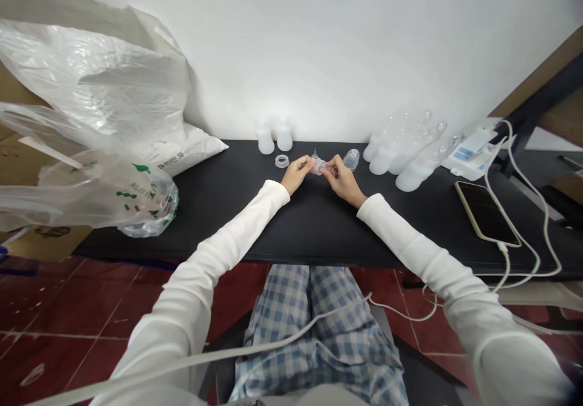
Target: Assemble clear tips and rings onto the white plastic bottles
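Observation:
Both my hands meet over the far middle of the black table (314, 223). My left hand (297, 174) and my right hand (342, 178) pinch a small clear, pinkish plastic part (317, 165) between their fingertips. A clear plastic ring (282, 161) lies just left of my left hand. A small clear cap-like piece (351, 158) lies just beyond my right hand. Two small white bottles (274, 137) stand upright against the wall behind the ring.
Several white bottles (405, 151) lie in a row at the back right. A phone (486, 213) with a white cable (523, 242) lies at the right edge, beside a white-and-blue box (471, 151). Large plastic bags (91, 120) fill the left end of the table.

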`<control>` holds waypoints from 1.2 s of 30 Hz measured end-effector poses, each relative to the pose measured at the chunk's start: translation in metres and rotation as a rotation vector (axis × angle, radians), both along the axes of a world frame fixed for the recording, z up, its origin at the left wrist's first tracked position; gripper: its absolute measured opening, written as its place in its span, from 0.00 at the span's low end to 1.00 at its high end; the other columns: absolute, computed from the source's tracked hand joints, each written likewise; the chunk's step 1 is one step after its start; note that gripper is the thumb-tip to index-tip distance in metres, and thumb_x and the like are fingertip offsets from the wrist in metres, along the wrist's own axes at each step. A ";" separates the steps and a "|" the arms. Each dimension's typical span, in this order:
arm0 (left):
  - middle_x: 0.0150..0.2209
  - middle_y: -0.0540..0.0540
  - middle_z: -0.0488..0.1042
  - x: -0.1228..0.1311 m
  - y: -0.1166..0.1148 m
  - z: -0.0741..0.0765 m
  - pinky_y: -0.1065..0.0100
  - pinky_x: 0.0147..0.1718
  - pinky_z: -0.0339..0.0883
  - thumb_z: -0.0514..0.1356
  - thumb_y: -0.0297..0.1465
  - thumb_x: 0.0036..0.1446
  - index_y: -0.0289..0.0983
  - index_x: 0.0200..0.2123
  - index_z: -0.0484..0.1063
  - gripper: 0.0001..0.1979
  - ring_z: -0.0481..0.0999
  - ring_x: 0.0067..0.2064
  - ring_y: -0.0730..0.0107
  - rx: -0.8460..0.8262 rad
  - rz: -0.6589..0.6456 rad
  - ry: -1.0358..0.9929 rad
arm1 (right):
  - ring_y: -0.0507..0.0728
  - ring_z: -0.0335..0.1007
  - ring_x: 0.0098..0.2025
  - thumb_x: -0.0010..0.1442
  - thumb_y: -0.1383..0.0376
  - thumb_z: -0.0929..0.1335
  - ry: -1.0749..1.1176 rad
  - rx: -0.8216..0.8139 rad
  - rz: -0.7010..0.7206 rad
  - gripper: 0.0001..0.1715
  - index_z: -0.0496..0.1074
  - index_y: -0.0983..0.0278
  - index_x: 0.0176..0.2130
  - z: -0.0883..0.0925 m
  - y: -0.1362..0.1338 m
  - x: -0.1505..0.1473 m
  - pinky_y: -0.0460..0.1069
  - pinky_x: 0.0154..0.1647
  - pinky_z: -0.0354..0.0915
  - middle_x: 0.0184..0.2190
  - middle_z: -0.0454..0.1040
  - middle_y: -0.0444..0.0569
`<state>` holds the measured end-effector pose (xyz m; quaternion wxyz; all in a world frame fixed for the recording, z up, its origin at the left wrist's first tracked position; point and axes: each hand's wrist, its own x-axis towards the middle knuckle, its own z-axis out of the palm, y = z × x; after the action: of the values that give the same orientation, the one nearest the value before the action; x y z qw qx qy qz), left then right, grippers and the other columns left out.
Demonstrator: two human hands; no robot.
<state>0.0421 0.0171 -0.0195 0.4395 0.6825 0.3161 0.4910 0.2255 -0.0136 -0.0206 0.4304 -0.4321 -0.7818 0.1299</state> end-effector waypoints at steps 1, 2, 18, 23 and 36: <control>0.25 0.52 0.64 0.001 0.000 0.000 0.66 0.35 0.63 0.58 0.59 0.58 0.39 0.25 0.61 0.29 0.65 0.31 0.72 -0.017 -0.002 -0.026 | 0.56 0.66 0.31 0.70 0.43 0.59 -0.035 0.011 0.005 0.23 0.62 0.59 0.40 0.001 -0.001 -0.001 0.53 0.35 0.67 0.31 0.70 0.47; 0.23 0.52 0.61 0.002 -0.001 0.001 0.67 0.33 0.62 0.58 0.59 0.58 0.39 0.24 0.59 0.30 0.63 0.30 0.72 -0.033 -0.003 -0.051 | 0.56 0.66 0.31 0.71 0.45 0.58 -0.084 0.035 0.013 0.22 0.62 0.59 0.38 0.002 -0.003 -0.002 0.53 0.35 0.67 0.31 0.70 0.47; 0.15 0.55 0.59 -0.019 0.005 0.014 0.71 0.24 0.54 0.61 0.45 0.63 0.38 0.17 0.59 0.27 0.58 0.20 0.78 -0.292 0.261 0.023 | 0.60 0.72 0.48 0.71 0.69 0.57 -0.477 0.348 0.059 0.18 0.73 0.61 0.48 0.021 0.001 0.024 0.55 0.49 0.69 0.50 0.73 0.57; 0.19 0.54 0.62 -0.020 0.001 0.013 0.70 0.31 0.61 0.57 0.38 0.67 0.39 0.21 0.59 0.21 0.65 0.25 0.74 -0.184 0.275 0.280 | 0.61 0.70 0.46 0.70 0.64 0.61 -0.409 0.247 -0.071 0.16 0.73 0.62 0.52 0.018 0.001 0.020 0.57 0.50 0.69 0.45 0.71 0.56; 0.51 0.35 0.69 -0.015 -0.006 0.004 0.57 0.57 0.63 0.55 0.34 0.67 0.34 0.48 0.68 0.11 0.71 0.54 0.57 0.288 0.505 0.708 | 0.64 0.70 0.50 0.67 0.65 0.62 -0.296 0.113 -0.277 0.23 0.62 0.70 0.59 0.007 0.012 0.012 0.58 0.53 0.67 0.48 0.73 0.61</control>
<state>0.0268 0.0108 -0.0156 0.0715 0.7639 0.5320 0.3582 0.2373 -0.0016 -0.0137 0.3479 -0.5250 -0.7757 -0.0397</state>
